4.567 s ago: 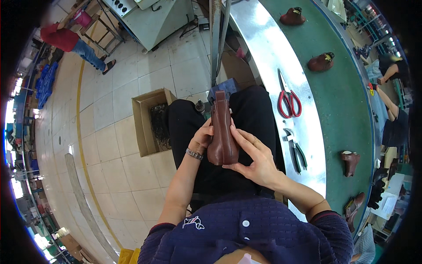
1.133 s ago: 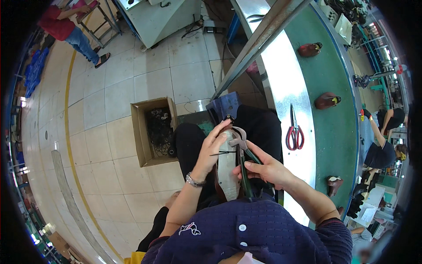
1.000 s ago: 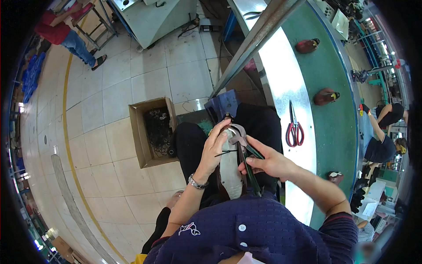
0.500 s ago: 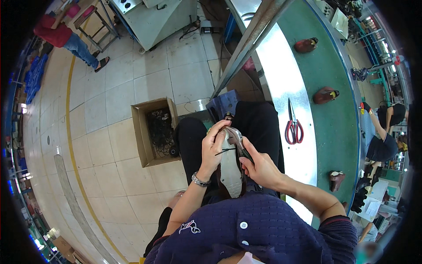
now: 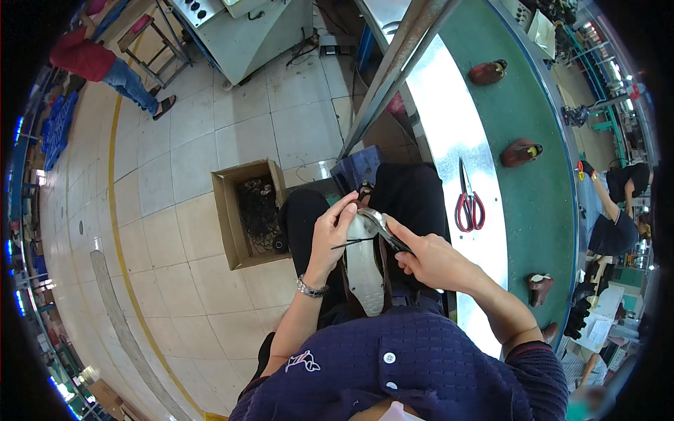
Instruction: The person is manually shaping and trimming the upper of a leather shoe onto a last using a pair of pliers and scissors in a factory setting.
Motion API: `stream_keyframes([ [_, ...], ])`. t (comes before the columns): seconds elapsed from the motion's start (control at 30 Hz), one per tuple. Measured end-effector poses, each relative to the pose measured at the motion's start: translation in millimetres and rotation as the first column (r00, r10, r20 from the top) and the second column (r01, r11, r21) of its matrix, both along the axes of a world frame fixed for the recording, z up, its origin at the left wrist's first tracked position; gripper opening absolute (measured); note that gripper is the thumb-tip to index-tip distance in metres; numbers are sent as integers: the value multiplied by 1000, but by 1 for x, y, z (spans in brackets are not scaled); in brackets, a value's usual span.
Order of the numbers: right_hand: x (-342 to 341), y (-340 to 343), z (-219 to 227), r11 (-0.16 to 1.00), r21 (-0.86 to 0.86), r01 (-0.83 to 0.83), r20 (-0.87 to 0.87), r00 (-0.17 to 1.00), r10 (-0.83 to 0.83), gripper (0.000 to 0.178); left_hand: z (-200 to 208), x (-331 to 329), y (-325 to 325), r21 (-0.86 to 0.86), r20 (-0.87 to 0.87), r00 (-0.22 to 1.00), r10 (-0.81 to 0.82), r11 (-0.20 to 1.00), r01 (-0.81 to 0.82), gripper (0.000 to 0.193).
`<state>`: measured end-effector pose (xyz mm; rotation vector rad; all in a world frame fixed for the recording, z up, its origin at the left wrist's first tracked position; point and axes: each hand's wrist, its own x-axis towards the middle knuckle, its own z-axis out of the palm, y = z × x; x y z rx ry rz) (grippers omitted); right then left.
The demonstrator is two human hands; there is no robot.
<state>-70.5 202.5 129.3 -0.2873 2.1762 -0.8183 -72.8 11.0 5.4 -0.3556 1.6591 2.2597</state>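
In my lap lies a brown shoe (image 5: 366,275), its pale underside facing up. Around its far end my left hand (image 5: 328,240) is closed, with a metal watch on that wrist. My right hand (image 5: 435,259) grips lasting pliers (image 5: 377,219), whose metal head rests at the shoe's far right edge. A thin black strand (image 5: 349,243) sticks out across the underside near my left fingers. The jaws of the pliers are too small to make out, and my fingers cover most of their handle.
To my right, red-handled scissors (image 5: 470,210) lie on a metal ledge (image 5: 484,284). Beyond it runs a green belt (image 5: 537,217) with several brown shoes (image 5: 521,152). A cardboard box (image 5: 226,224) of dark scraps stands on the floor at left. A slanting metal post (image 5: 393,77) rises ahead.
My right hand has shifted slightly right and the pliers' handle has swung outward from the shoe. Their head stays at the shoe's far end. My left hand keeps its hold.
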Motion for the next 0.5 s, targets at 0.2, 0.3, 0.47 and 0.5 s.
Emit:
stream_keyframes([
  [0.2,-9,-26,14,986,-140,91,-645,747,-160,68,-10,9,2,-245,-219,976,-22,969,-33,38],
  [0.3,7,-24,-36,993,99,59,-553,833,5,64,-8,7,2,-211,-238,968,-78,977,27,41],
  [0.47,-10,-27,-10,998,40,-43,-578,814,58,64,-12,11,-10,-261,-240,961,-138,963,73,40],
  [0.5,-7,-32,-9,991,-128,25,-687,719,-107,64,-14,12,-11,-264,-259,956,-139,962,68,41],
])
